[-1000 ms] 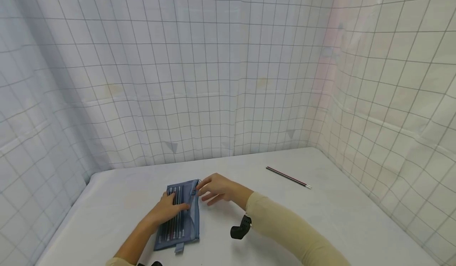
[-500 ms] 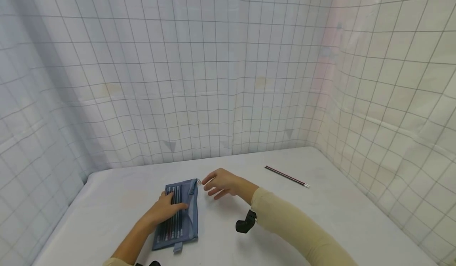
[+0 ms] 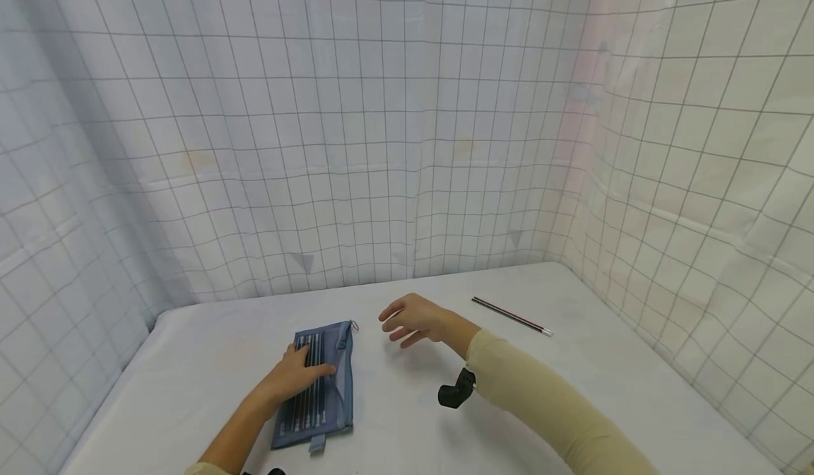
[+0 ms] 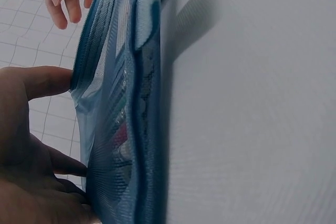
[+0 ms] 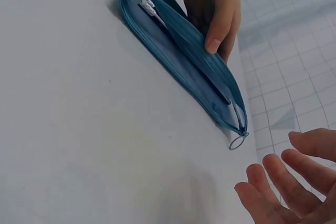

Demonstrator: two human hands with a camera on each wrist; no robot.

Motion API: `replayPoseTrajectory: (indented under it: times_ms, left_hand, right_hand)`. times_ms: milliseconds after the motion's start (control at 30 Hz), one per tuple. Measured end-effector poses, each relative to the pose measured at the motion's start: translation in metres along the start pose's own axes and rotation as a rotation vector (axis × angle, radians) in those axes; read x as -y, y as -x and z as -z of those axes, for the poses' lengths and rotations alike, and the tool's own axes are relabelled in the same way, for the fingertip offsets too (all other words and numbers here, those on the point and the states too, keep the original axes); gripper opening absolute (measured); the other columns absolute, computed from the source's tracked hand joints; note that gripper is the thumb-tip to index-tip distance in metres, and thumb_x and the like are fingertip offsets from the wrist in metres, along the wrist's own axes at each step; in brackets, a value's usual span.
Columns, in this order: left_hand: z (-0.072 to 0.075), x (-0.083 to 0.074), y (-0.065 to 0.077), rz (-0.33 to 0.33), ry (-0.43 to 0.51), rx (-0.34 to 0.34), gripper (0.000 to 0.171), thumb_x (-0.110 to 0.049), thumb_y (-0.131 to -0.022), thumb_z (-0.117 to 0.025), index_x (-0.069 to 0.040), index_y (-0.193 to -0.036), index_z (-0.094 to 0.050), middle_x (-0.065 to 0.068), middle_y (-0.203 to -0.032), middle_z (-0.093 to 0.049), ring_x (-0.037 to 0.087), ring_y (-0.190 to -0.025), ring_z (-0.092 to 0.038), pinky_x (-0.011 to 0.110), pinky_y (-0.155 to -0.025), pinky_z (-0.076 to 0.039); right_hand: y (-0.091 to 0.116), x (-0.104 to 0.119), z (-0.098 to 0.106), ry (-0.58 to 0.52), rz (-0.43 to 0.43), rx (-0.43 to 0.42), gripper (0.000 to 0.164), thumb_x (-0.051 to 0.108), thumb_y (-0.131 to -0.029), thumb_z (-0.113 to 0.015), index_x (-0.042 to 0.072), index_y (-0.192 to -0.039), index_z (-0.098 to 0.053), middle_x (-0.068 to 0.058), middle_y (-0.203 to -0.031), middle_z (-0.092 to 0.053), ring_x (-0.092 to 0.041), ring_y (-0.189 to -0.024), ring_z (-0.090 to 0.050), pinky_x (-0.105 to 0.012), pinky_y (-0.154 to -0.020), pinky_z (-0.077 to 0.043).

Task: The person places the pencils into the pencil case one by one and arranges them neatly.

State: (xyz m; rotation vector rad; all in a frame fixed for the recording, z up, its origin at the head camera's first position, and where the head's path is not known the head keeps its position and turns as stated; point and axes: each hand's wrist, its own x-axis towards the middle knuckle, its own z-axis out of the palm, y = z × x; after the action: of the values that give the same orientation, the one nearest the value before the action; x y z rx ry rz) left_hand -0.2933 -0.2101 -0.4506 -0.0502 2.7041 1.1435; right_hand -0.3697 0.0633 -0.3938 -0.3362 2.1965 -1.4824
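Observation:
A blue mesh zip pencil case [image 3: 342,397] lies flat on the white table, with several pencils [image 3: 311,404] showing through its mesh. My left hand [image 3: 289,379] rests on it with fingers spread over the pencils. The left thumb touches the case near its zip edge in both wrist views. In the right wrist view the case's zip side gapes, with the white zip pull [image 5: 148,4] at one end and a small ring [image 5: 237,141] at the other. My right hand [image 3: 420,317] hovers to the right of the case, fingers loosely bent, holding nothing.
Two dark pencils [image 3: 511,316] with white ends lie side by side on the table [image 3: 407,418], beyond my right hand. White curtains with a grid pattern [image 3: 356,178] stand behind the table and along both sides. A black wrist camera [image 3: 456,389] hangs beneath the right sleeve.
My right hand has drawn away from the case's upper right corner, moving right and farther up the table. The left hand stays on the case, and the two loose pencils stay put.

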Motion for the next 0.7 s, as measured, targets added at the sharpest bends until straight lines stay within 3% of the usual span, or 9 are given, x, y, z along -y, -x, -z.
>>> replayPoseTrajectory:
  times_ms: [700]
  left_hand:
    - [0.001, -0.002, 0.001, -0.005, 0.007, -0.002, 0.104, -0.051, -0.093, -0.069, 0.021, -0.152, -0.021, 0.048, -0.157, 0.003, 0.066, -0.143, -0.006, 0.074, -0.113, -0.013]
  right_hand:
    - [0.014, -0.027, 0.055, 0.027, -0.031, -0.08, 0.041, 0.009, -0.095, -0.074, -0.004, -0.133, -0.065, -0.011, -0.115, -0.072, -0.027, -0.1, -0.072, -0.042, -0.082, -0.061]
